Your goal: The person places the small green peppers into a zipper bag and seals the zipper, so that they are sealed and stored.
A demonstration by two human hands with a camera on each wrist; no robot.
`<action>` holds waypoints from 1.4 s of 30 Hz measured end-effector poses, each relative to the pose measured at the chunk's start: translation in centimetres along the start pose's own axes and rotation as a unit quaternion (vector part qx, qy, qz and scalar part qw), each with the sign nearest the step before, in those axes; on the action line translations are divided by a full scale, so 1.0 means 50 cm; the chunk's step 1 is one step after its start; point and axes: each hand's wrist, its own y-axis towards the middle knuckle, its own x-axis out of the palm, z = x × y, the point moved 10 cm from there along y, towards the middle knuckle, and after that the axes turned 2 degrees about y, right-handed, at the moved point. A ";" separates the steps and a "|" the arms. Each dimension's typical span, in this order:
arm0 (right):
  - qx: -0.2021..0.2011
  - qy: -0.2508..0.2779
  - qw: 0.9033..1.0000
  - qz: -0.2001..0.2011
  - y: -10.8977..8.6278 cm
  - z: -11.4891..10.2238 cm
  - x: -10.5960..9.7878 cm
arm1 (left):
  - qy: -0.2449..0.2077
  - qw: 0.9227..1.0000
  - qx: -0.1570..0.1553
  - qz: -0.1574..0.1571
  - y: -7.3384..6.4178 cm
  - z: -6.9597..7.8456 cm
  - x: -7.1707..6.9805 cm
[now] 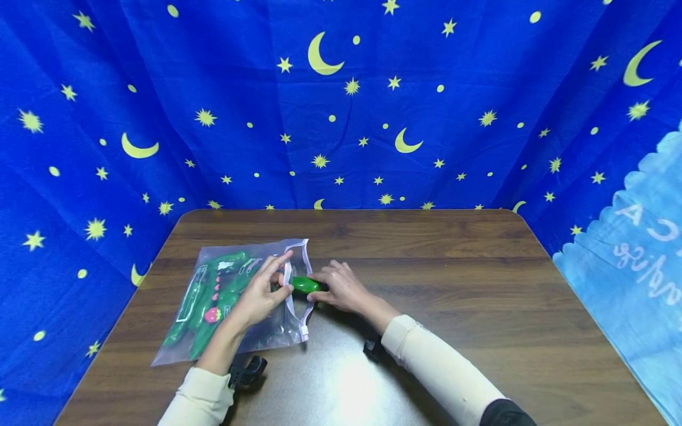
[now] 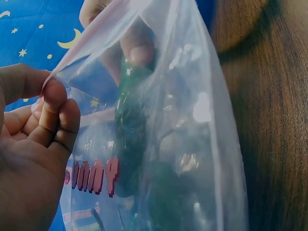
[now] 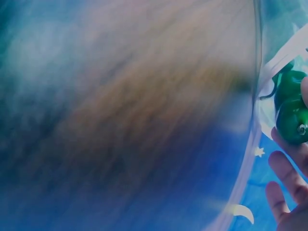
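A clear zip bag [image 1: 266, 334] with pink print lies on the table's left side, its mouth facing right. Several long green peppers [image 1: 234, 293] show through its plastic. Thumb and forefinger of my left hand [image 1: 258, 300] pinch the bag's edge at the mouth, as the left wrist view shows. My right hand [image 1: 343, 288] grips one end of a glossy green pepper [image 1: 306, 285]. That pepper lies partly inside the bag's opening, pointing left. In the left wrist view, the right fingertips [image 2: 140, 55] reach within the mouth and touch the pepper's top.
The brown wooden table [image 1: 453, 266] stretches off to the right of the bag. Its far edge meets a blue curtain [image 1: 373, 106] with yellow moons and stars. A light blue cloth [image 1: 639, 236] hangs at the right. A white slider [image 1: 304, 333] sits at the bag's near corner.
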 end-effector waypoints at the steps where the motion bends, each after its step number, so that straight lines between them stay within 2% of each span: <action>1: -0.001 -0.003 1.000 0.001 0.001 -0.001 0.000 | -0.001 1.000 0.000 -0.003 0.000 0.001 0.001; 6: -0.004 -0.011 1.000 0.009 0.007 -0.005 0.002 | -0.007 1.000 0.004 -0.006 -0.001 0.003 0.001; 15: 0.006 -0.016 1.000 -0.002 0.017 -0.007 0.013 | -0.027 0.999 0.013 -0.016 -0.006 0.010 0.003; 21: 0.005 -0.024 1.000 0.006 0.029 -0.012 0.017 | -0.031 0.999 0.007 -0.023 -0.007 0.005 0.005; 28: 0.020 -0.039 0.999 0.007 0.042 -0.012 0.022 | -0.033 0.999 0.034 -0.025 -0.008 0.015 0.008; 35: 0.017 -0.048 0.999 0.012 0.048 -0.015 0.020 | -0.031 0.998 0.037 -0.026 -0.006 0.014 0.010; 42: 0.024 -0.021 0.999 0.020 0.039 -0.006 0.012 | -0.034 0.999 0.035 -0.014 -0.003 0.012 0.005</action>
